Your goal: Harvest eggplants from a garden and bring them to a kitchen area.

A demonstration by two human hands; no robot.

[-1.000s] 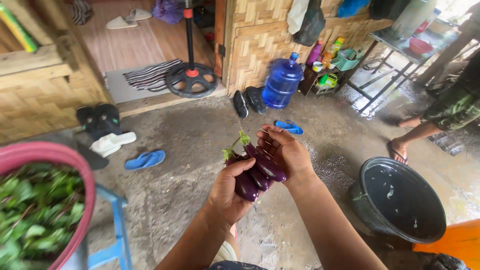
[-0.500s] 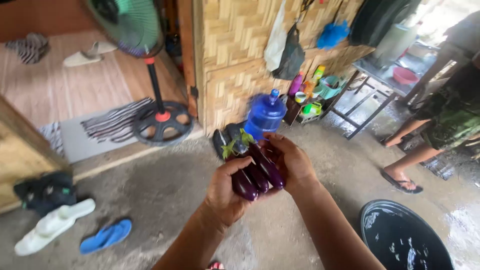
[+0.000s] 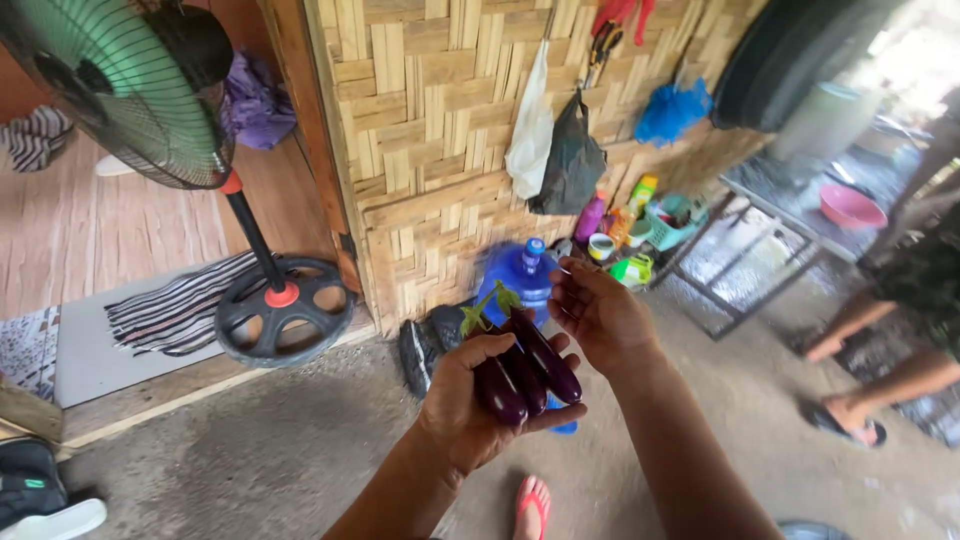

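Glossy purple skin marks the eggplants (image 3: 525, 372): three small, slender fruits lying side by side, green stem caps at their 11 o'clock ends, rounded tips toward 5 o'clock.

Position: the bundle rests across the left hand (image 3: 470, 405), held out above the concrete floor (image 3: 250, 450) near the centre of the head view.

Hand state:
- Left hand: fingers curled up around the bundle from below, thumb pressed across the top at the stem end. The grip is closed on all three fruits.
- Right hand (image 3: 600, 318): spread and holding nothing, at 1 o'clock from the bundle. Whether its palm touches the outermost fruit cannot be told.

Handling judgement:
- Weight: likely light; one hand carries the set.
- Stiffness: likely firm with slight give; hard pinching could bruise the skin.
- Surface: smooth and shiny, so probably slippery, and the fruits can roll against one another.
- Hold points: the mid-body, cupped from beneath, or the rougher green caps.

Surroundings: a blue water jug (image 3: 520, 280) stands at 12 o'clock, against a woven bamboo wall (image 3: 430, 150).
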